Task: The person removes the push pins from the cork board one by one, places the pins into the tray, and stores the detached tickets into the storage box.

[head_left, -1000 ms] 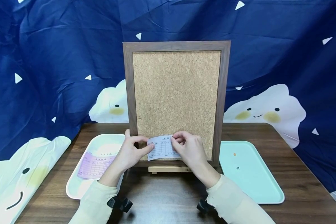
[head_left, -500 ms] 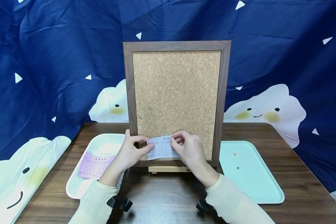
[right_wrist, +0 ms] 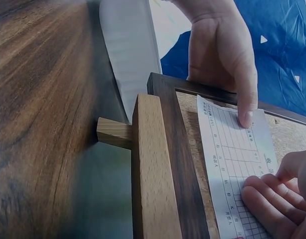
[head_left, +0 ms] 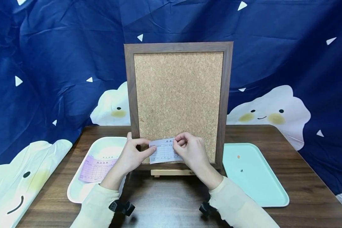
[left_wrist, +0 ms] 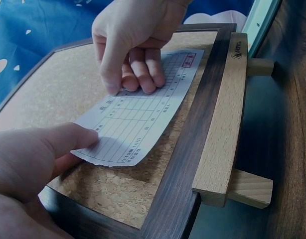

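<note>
In the head view a pale blue receipt slip (head_left: 163, 151) with a printed grid lies against the lower part of a framed cork board (head_left: 178, 95). My left hand (head_left: 135, 153) pinches its left end, thumb in front. My right hand (head_left: 192, 152) has thumb and forefinger together at the slip's top edge, the other fingers curled. Whether something small sits between those fingertips is hidden. The left wrist view shows the slip (left_wrist: 143, 114) bowed a little off the cork, its red-stamped end beyond my right hand (left_wrist: 135, 47).
A white tray (head_left: 74, 190) on the left bears a pink-purple printed slip (head_left: 97, 169). On the right a mint tray (head_left: 256, 186) bears a small orange bit (head_left: 238, 156) and a small dark bit (head_left: 241, 170). A wooden stand ledge (head_left: 171, 172) supports the board.
Both hands and the slip keep nearly the same places on the board. The whole head view has shifted very slightly.
</note>
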The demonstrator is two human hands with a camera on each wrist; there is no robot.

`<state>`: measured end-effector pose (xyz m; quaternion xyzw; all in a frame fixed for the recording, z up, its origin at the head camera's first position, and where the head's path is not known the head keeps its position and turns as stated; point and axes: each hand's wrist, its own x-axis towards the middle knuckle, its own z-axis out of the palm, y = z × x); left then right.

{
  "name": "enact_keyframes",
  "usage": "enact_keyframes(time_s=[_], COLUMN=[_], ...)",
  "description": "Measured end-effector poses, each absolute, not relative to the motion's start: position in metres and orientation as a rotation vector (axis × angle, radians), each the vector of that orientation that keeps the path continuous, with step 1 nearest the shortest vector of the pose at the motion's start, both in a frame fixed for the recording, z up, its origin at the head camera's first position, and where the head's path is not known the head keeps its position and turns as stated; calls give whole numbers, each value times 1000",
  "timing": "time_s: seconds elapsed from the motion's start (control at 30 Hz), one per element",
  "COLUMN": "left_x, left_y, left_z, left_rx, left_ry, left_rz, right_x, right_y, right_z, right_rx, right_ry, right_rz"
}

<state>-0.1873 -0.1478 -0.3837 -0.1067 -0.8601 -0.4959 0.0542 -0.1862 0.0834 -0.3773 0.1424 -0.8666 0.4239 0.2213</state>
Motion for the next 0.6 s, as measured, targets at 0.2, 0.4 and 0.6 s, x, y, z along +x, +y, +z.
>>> enact_keyframes(time_s=[0.2, 0.4, 0.6], left_x=[-188, -188, -187], left_y=[-148, -148, -147], left_z=[-384, -384, -383], left_rx=[-309, -299, -299], left_ry=[-2627, -2633, -2638], left_rz=[-1486, -1469, -1449], right_x=[-187, -187, -187], right_y=[84, 85, 85], right_z=[-378, -378, -378], right_rx=[402, 407, 411], right_ry=[-2398, -2404, -2402], right_rz=[1197, 1230, 1222])
